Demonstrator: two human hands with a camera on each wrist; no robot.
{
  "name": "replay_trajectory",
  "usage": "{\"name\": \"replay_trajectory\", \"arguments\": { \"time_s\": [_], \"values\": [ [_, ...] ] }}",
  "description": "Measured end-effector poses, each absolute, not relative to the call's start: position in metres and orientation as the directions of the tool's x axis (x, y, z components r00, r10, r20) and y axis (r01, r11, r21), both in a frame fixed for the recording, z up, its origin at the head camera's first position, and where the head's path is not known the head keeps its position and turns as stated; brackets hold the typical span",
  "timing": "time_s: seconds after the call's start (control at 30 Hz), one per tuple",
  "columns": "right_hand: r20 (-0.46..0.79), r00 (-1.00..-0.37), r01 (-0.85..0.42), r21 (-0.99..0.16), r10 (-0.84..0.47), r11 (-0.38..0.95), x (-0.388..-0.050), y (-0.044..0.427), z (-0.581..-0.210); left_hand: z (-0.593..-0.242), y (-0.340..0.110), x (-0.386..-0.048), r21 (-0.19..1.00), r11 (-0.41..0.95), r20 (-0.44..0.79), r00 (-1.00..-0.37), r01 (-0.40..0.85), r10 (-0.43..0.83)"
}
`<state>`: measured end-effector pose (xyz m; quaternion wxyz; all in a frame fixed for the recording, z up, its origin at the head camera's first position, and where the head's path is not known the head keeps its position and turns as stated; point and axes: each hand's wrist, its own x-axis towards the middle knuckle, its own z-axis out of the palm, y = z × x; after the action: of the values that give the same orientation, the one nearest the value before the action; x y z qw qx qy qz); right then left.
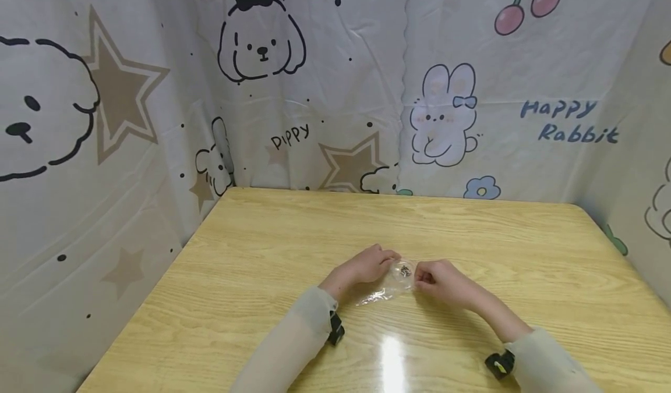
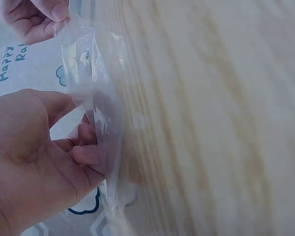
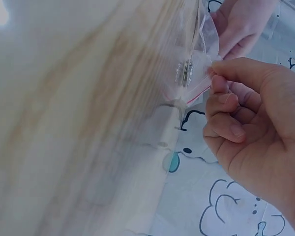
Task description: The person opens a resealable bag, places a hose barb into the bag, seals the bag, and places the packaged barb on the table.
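A clear plastic zip bag (image 1: 381,296) lies between the two hands over the table. Through its film shows a small dark-and-silvery item (image 3: 184,73) with a ridged edge; its kind is unclear. A red line runs along the bag's zip end in the right wrist view. My left hand (image 1: 368,265) pinches the bag's side between thumb and fingers, some fingertips being behind the film (image 2: 105,118). On the other side, my right hand (image 1: 445,282) pinches the edge near the zip with thumb and forefinger, its other fingers curled.
The wood-grain table (image 1: 283,230) extends around both hands. Behind it and at the sides hangs a pale curtain (image 1: 335,84) printed with cartoon animals and stars. A dark wrist camera (image 1: 500,364) sits at the right sleeve, and another camera (image 1: 336,328) at the left.
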<state>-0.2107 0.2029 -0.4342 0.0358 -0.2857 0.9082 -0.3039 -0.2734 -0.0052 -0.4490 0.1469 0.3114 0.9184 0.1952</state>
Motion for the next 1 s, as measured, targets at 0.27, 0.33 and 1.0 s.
{"name": "replay_trajectory", "arguments": {
  "time_s": [0.27, 0.33, 1.0],
  "values": [
    [0.1, -0.889, -0.409, -0.611, -0.447, 0.677, -0.208, 0.212, -0.434, -0.441, -0.006, -0.266, 0.401, 0.77, -0.17, -0.786, 0.495, 0.594],
    [0.116, -0.9, -0.396, -0.618, -0.42, 0.679, -0.207, 0.213, -0.434, -0.44, -0.006, -0.265, 0.41, 0.772, -0.168, -0.792, 0.485, 0.587],
    [0.381, -0.784, -0.62, -0.509, -0.49, 0.597, -0.207, 0.217, -0.436, -0.448, -0.009, -0.279, 0.684, 0.608, 0.044, -0.854, 0.403, 0.518]
  ]
}}
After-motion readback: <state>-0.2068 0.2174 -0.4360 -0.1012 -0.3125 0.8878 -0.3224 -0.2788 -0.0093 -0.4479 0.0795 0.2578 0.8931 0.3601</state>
